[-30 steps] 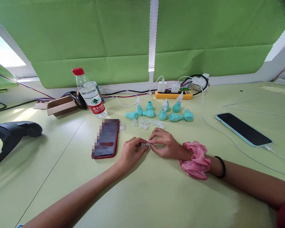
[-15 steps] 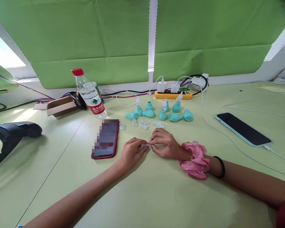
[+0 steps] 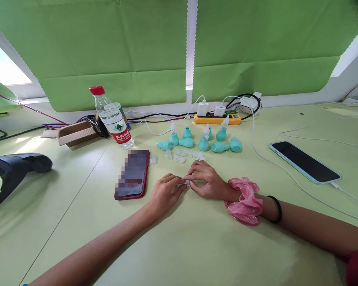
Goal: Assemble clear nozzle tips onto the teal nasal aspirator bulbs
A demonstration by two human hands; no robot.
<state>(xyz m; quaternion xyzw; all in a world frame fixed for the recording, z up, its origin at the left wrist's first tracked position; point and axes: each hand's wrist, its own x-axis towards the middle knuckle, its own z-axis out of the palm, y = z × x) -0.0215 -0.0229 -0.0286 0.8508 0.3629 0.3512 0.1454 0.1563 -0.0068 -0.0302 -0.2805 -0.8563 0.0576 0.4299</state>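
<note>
Both hands are down on the pale green table (image 3: 197, 246), meeting fingertip to fingertip just in front of the red phone's (image 3: 133, 173) right side. The left hand (image 3: 164, 192) is curled narrow, thumb and forefinger pinched on a tiny clear plastic piece (image 3: 182, 182). The right hand (image 3: 205, 180) comes in from the other side with its fingers bent and closed down on the same piece, so the thing is basically sandwiched between the two sets of fingertips, right of the phone and just off its lower corner. It's too small and see-through to say what shape it is, honestly.

The right wrist has a pink scrunchie (image 3: 245, 200) on it and a thin black band (image 3: 278, 207) further up the arm.

Behind the hands, further from the phone's top right corner, there's a scatter of loose clear bits (image 3: 183, 156), and behind those a cluster of teal bulb things (image 3: 200, 141), some standing with clear tips on, some lying on their sides. A water bottle (image 3: 111, 118) with a red cap stands just behind the phone, tilted-looking from the lens. An orange power strip (image 3: 217, 118) sits way behind the teal bulbs, and a second phone (image 3: 304, 162) on a white cable lies well off to the right of the red one.
</note>
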